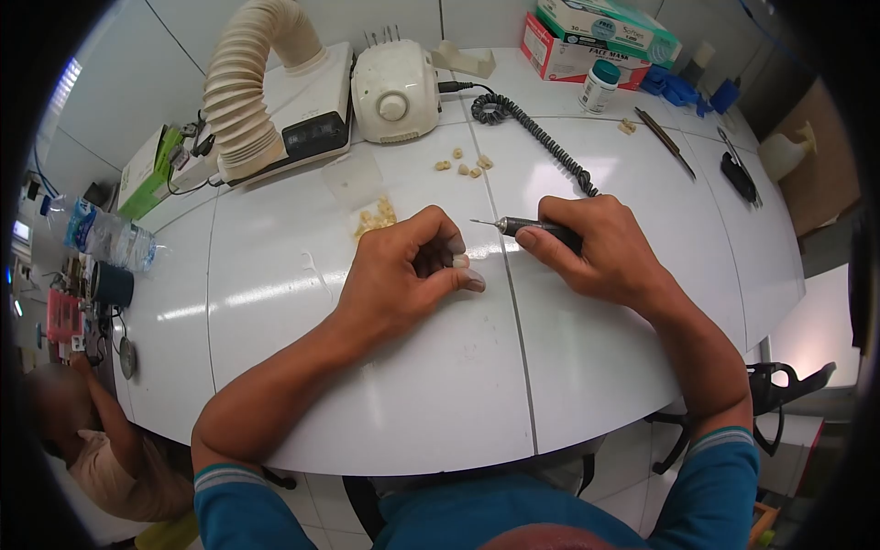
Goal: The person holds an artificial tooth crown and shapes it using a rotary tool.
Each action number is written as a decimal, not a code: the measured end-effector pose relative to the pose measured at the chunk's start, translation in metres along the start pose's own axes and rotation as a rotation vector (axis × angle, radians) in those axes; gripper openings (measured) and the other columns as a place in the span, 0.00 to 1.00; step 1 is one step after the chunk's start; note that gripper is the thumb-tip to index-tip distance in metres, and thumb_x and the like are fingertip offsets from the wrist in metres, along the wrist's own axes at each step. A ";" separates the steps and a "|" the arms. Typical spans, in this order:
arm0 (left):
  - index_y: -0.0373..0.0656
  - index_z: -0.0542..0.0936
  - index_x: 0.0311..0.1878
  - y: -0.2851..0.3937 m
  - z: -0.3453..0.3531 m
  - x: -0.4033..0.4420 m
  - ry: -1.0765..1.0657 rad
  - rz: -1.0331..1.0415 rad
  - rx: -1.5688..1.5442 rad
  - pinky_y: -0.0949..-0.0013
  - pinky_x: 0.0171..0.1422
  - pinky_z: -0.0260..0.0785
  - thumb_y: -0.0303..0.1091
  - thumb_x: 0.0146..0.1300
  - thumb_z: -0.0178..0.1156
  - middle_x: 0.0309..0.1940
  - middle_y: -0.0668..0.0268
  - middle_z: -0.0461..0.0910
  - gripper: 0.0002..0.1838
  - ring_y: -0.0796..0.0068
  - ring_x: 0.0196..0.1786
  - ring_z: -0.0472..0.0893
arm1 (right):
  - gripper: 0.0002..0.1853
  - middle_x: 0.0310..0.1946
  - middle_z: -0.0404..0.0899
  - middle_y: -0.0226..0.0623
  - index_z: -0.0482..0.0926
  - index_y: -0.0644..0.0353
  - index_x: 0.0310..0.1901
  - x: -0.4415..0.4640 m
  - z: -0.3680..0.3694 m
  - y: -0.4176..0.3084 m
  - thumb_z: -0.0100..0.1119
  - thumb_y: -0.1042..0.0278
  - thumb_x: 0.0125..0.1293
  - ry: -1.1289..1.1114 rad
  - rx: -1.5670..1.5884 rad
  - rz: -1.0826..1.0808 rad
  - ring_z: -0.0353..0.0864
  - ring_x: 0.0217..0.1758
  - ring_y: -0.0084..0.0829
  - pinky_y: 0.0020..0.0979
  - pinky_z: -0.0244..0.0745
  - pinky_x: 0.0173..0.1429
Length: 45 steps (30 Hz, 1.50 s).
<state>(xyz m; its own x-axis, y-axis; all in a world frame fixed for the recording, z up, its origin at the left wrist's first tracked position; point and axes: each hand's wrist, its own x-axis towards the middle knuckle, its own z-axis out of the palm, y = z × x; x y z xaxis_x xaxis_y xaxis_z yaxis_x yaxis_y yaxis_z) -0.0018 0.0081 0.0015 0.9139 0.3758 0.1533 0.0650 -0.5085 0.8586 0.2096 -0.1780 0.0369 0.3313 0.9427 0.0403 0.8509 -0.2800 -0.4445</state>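
Note:
Between the thumb and fingers of my left hand (403, 266) is a small tooth-like piece (460, 261), pale and partly covered by the fingertips. My right hand (600, 243) grips a black rotary handpiece (541, 231) like a pen. Its thin metal bur points left toward the piece, with a gap between them. A coiled black cord (541, 137) runs behind that hand to a cream control unit (394, 92). Just beyond my left hand, a small clear box (353, 179) stands with its lid raised and yellowish tooth-like pieces (376, 217) inside.
Several loose tooth-like pieces (465, 167) lie mid-table. A ribbed suction hose (240, 101) arches at the back left. Mask boxes (587, 50), a white bottle (599, 87) and slim tools (666, 142) are at the back right. Another person (110, 440) sits at the left.

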 end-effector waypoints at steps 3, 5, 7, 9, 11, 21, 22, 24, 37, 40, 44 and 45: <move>0.40 0.83 0.44 0.002 0.001 -0.002 0.021 0.022 0.005 0.74 0.40 0.76 0.34 0.60 0.90 0.32 0.72 0.87 0.22 0.84 0.34 0.83 | 0.25 0.20 0.81 0.41 0.83 0.58 0.34 -0.003 0.004 -0.004 0.76 0.44 0.77 0.153 0.050 -0.101 0.81 0.22 0.43 0.44 0.74 0.32; 0.40 0.83 0.45 0.006 0.005 -0.008 0.056 0.075 -0.005 0.74 0.39 0.77 0.34 0.60 0.90 0.33 0.71 0.88 0.22 0.83 0.33 0.84 | 0.20 0.21 0.82 0.39 0.83 0.58 0.35 -0.005 0.003 -0.011 0.82 0.52 0.71 0.181 0.110 -0.135 0.82 0.22 0.40 0.42 0.74 0.31; 0.40 0.84 0.45 0.013 0.006 -0.015 0.051 0.165 0.009 0.74 0.39 0.77 0.34 0.60 0.90 0.33 0.69 0.89 0.21 0.82 0.33 0.85 | 0.17 0.22 0.82 0.37 0.83 0.57 0.36 -0.009 0.002 -0.013 0.86 0.60 0.67 0.225 0.172 -0.215 0.82 0.22 0.38 0.39 0.73 0.30; 0.39 0.84 0.46 0.015 0.009 -0.020 0.054 0.235 -0.030 0.71 0.38 0.79 0.33 0.64 0.87 0.36 0.65 0.89 0.19 0.79 0.32 0.85 | 0.15 0.22 0.82 0.36 0.83 0.56 0.36 -0.013 0.011 -0.009 0.87 0.66 0.62 0.274 0.248 -0.338 0.82 0.22 0.36 0.37 0.72 0.29; 0.39 0.84 0.46 0.013 0.010 -0.021 0.062 0.247 -0.030 0.72 0.38 0.80 0.33 0.64 0.87 0.36 0.64 0.89 0.18 0.78 0.33 0.86 | 0.14 0.23 0.82 0.35 0.84 0.56 0.37 -0.014 0.012 -0.011 0.87 0.69 0.62 0.273 0.198 -0.469 0.82 0.22 0.36 0.37 0.71 0.28; 0.39 0.83 0.46 0.010 0.012 -0.019 -0.018 0.199 -0.003 0.70 0.38 0.79 0.33 0.61 0.88 0.33 0.64 0.89 0.21 0.76 0.32 0.87 | 0.15 0.26 0.84 0.29 0.88 0.52 0.41 -0.014 0.019 -0.014 0.85 0.73 0.53 0.282 0.068 -0.698 0.85 0.25 0.34 0.37 0.73 0.28; 0.39 0.83 0.46 0.010 0.011 -0.019 -0.029 0.175 -0.020 0.70 0.38 0.79 0.32 0.61 0.88 0.32 0.64 0.89 0.21 0.77 0.32 0.87 | 0.16 0.26 0.84 0.28 0.88 0.52 0.41 -0.014 0.022 -0.013 0.84 0.73 0.52 0.280 0.068 -0.706 0.85 0.25 0.33 0.37 0.73 0.29; 0.39 0.83 0.45 0.009 0.011 -0.017 -0.052 0.121 -0.057 0.71 0.37 0.78 0.32 0.61 0.88 0.31 0.65 0.89 0.21 0.80 0.32 0.86 | 0.16 0.25 0.79 0.26 0.88 0.50 0.41 -0.014 0.022 -0.012 0.84 0.71 0.51 0.290 0.030 -0.734 0.82 0.24 0.31 0.37 0.72 0.28; 0.39 0.84 0.45 0.007 0.006 -0.012 -0.246 0.043 -0.218 0.75 0.40 0.77 0.30 0.62 0.87 0.35 0.70 0.89 0.18 0.86 0.36 0.85 | 0.18 0.22 0.68 0.24 0.91 0.56 0.43 -0.009 0.031 -0.007 0.86 0.62 0.51 0.328 -0.024 -0.900 0.72 0.19 0.25 0.34 0.61 0.24; 0.39 0.87 0.48 0.007 0.005 -0.008 -0.227 0.038 -0.256 0.75 0.41 0.78 0.29 0.64 0.86 0.35 0.70 0.90 0.16 0.85 0.35 0.85 | 0.16 0.22 0.68 0.26 0.89 0.50 0.41 -0.011 0.029 -0.011 0.82 0.68 0.50 0.336 0.002 -0.787 0.75 0.20 0.30 0.37 0.66 0.25; 0.35 0.89 0.56 0.003 0.007 -0.008 -0.216 0.024 -0.339 0.73 0.50 0.84 0.25 0.69 0.81 0.41 0.66 0.92 0.15 0.81 0.43 0.90 | 0.19 0.21 0.67 0.25 0.91 0.54 0.43 -0.005 0.024 -0.002 0.85 0.68 0.47 0.342 -0.018 -0.803 0.73 0.19 0.28 0.36 0.62 0.25; 0.34 0.88 0.58 0.003 0.007 -0.008 -0.236 -0.001 -0.355 0.71 0.54 0.86 0.23 0.71 0.79 0.43 0.64 0.93 0.15 0.78 0.47 0.92 | 0.19 0.21 0.68 0.26 0.90 0.53 0.43 -0.006 0.024 -0.003 0.83 0.70 0.46 0.341 -0.008 -0.789 0.73 0.20 0.29 0.37 0.64 0.25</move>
<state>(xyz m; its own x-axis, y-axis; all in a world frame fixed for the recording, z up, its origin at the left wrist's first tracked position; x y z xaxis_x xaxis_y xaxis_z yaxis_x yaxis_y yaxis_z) -0.0062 -0.0013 -0.0006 0.9832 0.1678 0.0717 -0.0383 -0.1943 0.9802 0.1950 -0.1786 0.0168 -0.2552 0.7564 0.6022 0.8862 0.4321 -0.1672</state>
